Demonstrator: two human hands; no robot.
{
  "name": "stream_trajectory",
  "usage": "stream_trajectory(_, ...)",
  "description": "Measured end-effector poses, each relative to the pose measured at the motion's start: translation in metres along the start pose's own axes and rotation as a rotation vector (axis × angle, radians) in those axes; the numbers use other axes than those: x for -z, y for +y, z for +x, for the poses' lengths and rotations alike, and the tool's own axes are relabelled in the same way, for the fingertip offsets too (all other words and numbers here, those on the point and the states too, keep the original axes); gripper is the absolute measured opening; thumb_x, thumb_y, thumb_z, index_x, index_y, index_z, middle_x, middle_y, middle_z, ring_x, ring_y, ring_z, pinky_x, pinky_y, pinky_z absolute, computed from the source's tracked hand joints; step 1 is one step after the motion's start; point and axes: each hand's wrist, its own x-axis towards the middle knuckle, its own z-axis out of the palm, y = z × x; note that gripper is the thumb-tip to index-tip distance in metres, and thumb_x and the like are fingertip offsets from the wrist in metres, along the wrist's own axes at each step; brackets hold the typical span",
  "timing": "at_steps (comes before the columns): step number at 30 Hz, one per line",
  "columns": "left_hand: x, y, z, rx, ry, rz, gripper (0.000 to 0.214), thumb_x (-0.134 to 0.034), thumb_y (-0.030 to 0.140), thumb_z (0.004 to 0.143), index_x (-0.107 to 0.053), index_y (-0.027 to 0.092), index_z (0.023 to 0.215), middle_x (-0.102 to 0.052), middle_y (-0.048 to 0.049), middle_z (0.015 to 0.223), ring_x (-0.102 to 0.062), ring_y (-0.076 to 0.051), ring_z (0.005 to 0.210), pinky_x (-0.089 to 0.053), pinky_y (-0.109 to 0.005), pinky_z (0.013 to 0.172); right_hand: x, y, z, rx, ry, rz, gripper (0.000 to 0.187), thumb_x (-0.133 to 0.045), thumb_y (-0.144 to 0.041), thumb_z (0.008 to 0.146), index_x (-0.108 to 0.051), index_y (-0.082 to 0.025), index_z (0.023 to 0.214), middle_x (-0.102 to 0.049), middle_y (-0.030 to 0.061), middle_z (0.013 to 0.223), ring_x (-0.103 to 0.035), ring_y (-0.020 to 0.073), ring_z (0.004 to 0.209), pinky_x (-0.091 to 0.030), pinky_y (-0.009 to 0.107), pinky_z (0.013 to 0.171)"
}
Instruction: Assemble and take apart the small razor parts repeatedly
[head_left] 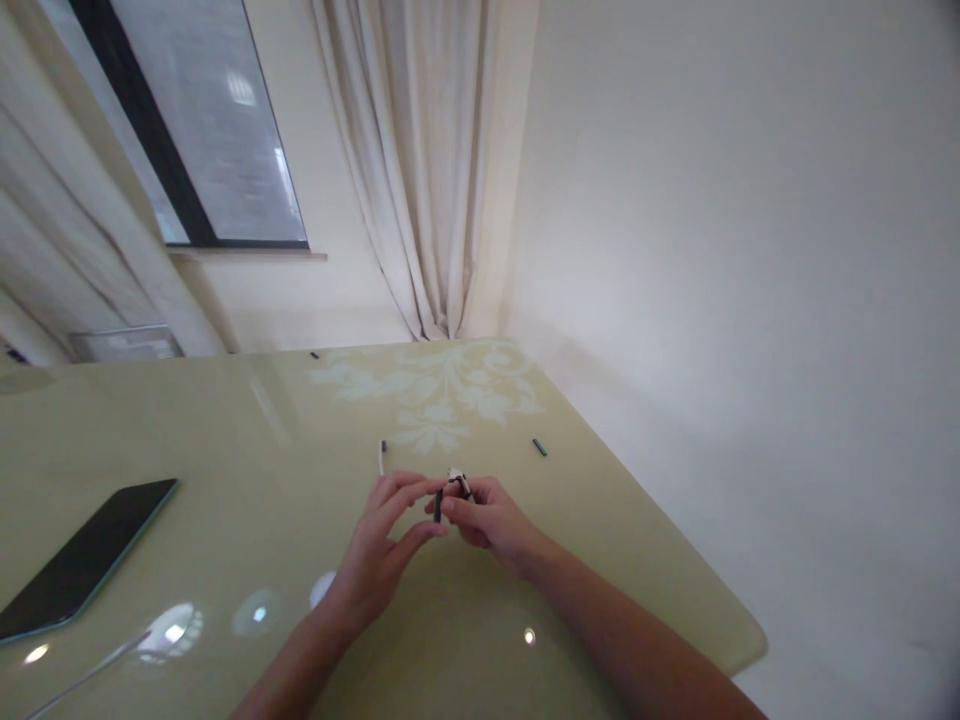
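Observation:
Between the thumb and fingertips of my left hand [379,545] is a small dark green cylinder [438,505], shaped like a battery and held upright. My right hand [491,520] grips a small white object with black parts [460,483], close beside the cylinder; fingers cover much of it and its kind is unclear. Both hands meet above the table. A similar dark green stick [540,447] lies on the table beyond my right hand. Just past my left hand is a thin white item with a dark tip [382,455], like a toothbrush, partly hidden by the fingers.
The glossy pale green table [300,440] has a white floral pattern near its far corner. A dark tablet [90,555] lies at left, with a white cable [90,672] in front. A tiny dark piece [314,355] sits by the back edge. A wall [712,300] borders the right side.

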Motion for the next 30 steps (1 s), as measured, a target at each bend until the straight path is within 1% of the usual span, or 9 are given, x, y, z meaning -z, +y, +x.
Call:
stream_trajectory(10, -0.006, 0.003, -0.004, 0.035, 0.037, -0.112, 0.038, -0.079, 0.042, 0.085, -0.076, 0.031, 0.122, -0.071, -0.0058, 0.104, -0.058, -0.023, 0.086, -0.049, -0.033, 0.081, -0.002, 0.007, 0.0, 0.061, 0.033, 0.019, 0.041, -0.085, -0.053, 0.075, -0.067, -0.017, 0.078, -0.039, -0.0088, 0.055, -0.025, 0.0059, 0.046, -0.016, 0.025, 0.047)
stream_trajectory(13, -0.004, 0.008, -0.001, 0.158, 0.062, -0.175, 0.037, -0.071, 0.049, 0.09, -0.076, 0.027, 0.119, -0.072, -0.0058, 0.098, -0.058, -0.021, 0.081, -0.047, -0.032, 0.078, -0.001, 0.001, -0.003, 0.17, 0.072, -0.174, 0.034, -0.08, -0.048, 0.082, -0.067, -0.017, 0.078, -0.042, -0.0069, 0.058, -0.031, 0.0078, 0.051, -0.022, 0.025, 0.05)
stream_trajectory(15, -0.001, 0.01, 0.001, 0.296, 0.051, -0.206, 0.038, -0.065, 0.057, 0.091, -0.079, 0.023, 0.1, -0.072, -0.006, 0.088, -0.058, -0.021, 0.077, -0.045, -0.031, 0.072, 0.001, -0.005, -0.007, 0.278, 0.096, -0.379, 0.028, -0.077, -0.043, 0.086, -0.068, -0.017, 0.08, -0.046, -0.0045, 0.063, -0.036, 0.0095, 0.055, -0.027, 0.025, 0.052)
stream_trajectory(17, 0.0, 0.011, 0.003, 0.434, -0.009, -0.239, 0.049, -0.064, 0.066, 0.087, -0.077, 0.02, 0.08, -0.067, -0.0047, 0.074, -0.053, -0.019, 0.068, -0.039, -0.029, 0.063, 0.002, -0.01, -0.011, 0.405, 0.122, -0.583, 0.022, -0.075, -0.039, 0.087, -0.069, -0.018, 0.081, -0.05, -0.0017, 0.07, -0.042, 0.0113, 0.059, -0.031, 0.025, 0.053)
stream_trajectory(20, 0.001, 0.011, 0.003, 0.577, -0.144, -0.328, 0.06, -0.061, 0.075, 0.083, -0.073, 0.018, 0.07, -0.05, 0.001, 0.057, -0.04, -0.015, 0.056, -0.028, -0.027, 0.055, 0.005, -0.013, -0.015, 0.585, 0.12, -0.831, 0.016, -0.074, -0.034, 0.088, -0.07, -0.019, 0.084, -0.055, 0.0014, 0.078, -0.049, 0.0136, 0.064, -0.037, 0.026, 0.057)
stream_trajectory(22, 0.0, 0.011, 0.002, 0.62, -0.227, -0.402, 0.059, -0.063, 0.074, 0.083, -0.072, 0.017, 0.07, -0.044, 0.0034, 0.056, -0.035, -0.013, 0.055, -0.024, -0.026, 0.054, 0.006, -0.012, -0.017, 0.667, 0.096, -0.949, 0.011, -0.072, -0.03, 0.089, -0.071, -0.02, 0.087, -0.059, 0.0021, 0.078, -0.054, 0.0144, 0.067, -0.041, 0.026, 0.061)
stream_trajectory(25, 0.0, 0.011, -0.002, 0.639, -0.305, -0.498, 0.052, -0.073, 0.066, 0.081, -0.074, 0.015, 0.075, -0.05, 0.0025, 0.063, -0.035, -0.011, 0.057, -0.023, -0.025, 0.054, 0.007, -0.01, -0.017, 0.792, 0.082, -1.048, 0.009, -0.073, -0.029, 0.089, -0.071, -0.02, 0.091, -0.063, 0.002, 0.079, -0.057, 0.0143, 0.067, -0.042, 0.025, 0.062)
stream_trajectory(27, 0.001, 0.01, -0.003, 0.655, -0.309, -0.534, 0.047, -0.077, 0.061, 0.08, -0.077, 0.014, 0.083, -0.057, 0.0009, 0.069, -0.036, -0.011, 0.059, -0.025, -0.024, 0.054, 0.007, -0.01, -0.017, 0.85, 0.084, -1.071, 0.01, -0.073, -0.028, 0.088, -0.071, -0.02, 0.093, -0.064, 0.0019, 0.079, -0.058, 0.0142, 0.067, -0.042, 0.025, 0.062)
stream_trajectory(30, 0.003, 0.009, -0.004, 0.647, -0.241, -0.551, 0.046, -0.08, 0.057, 0.079, -0.081, 0.016, 0.099, -0.068, -0.002, 0.079, -0.044, -0.012, 0.064, -0.032, -0.023, 0.058, 0.005, -0.013, -0.018, 0.804, 0.086, -1.013, 0.017, -0.074, -0.031, 0.089, -0.07, -0.02, 0.101, -0.064, 0.0025, 0.084, -0.059, 0.0149, 0.071, -0.044, 0.025, 0.064)
